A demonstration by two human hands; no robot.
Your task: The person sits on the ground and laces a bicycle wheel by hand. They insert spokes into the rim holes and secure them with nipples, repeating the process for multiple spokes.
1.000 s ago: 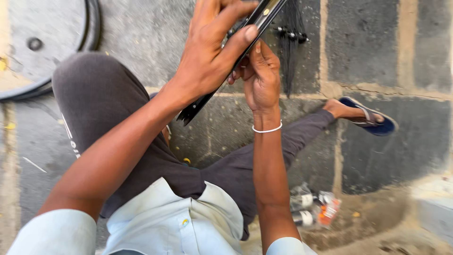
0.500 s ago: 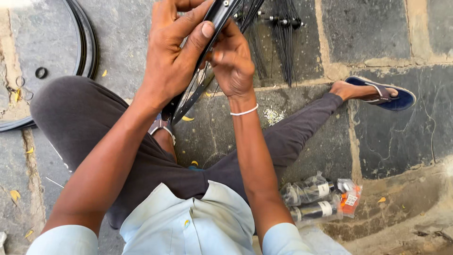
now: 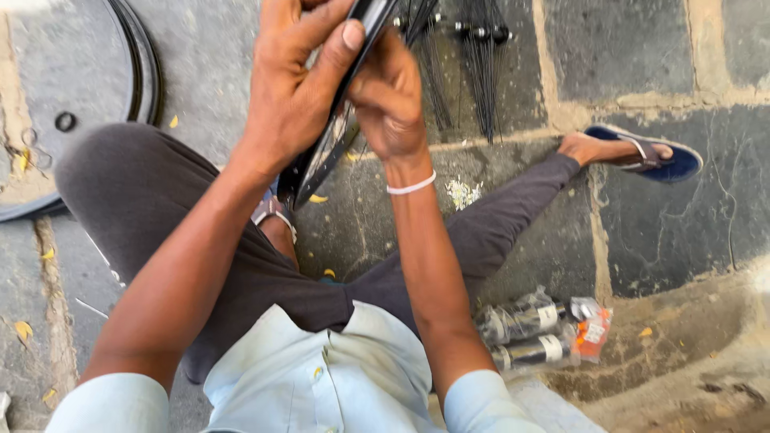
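Both hands (image 3: 337,88) grip a black wheel rim (image 3: 321,160) — top cut off.

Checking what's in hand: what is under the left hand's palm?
The left hand wraps a black wheel rim, thumb over its edge. The rim's stretch beneath the palm is hidden.

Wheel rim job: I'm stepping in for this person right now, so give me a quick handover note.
Left hand: gripping the black rim, thumb across its edge.
Right hand: closed at the rim's inner side; what it pinches is hidden.
Rim: raised over the lap, tilted, lower end by the left knee.
Spokes: loose black bundle on the stone floor ahead.
Packets: by the right hip.
Tyre: on the floor, left.
Done and left: cannot tell; fitted spokes not visible.
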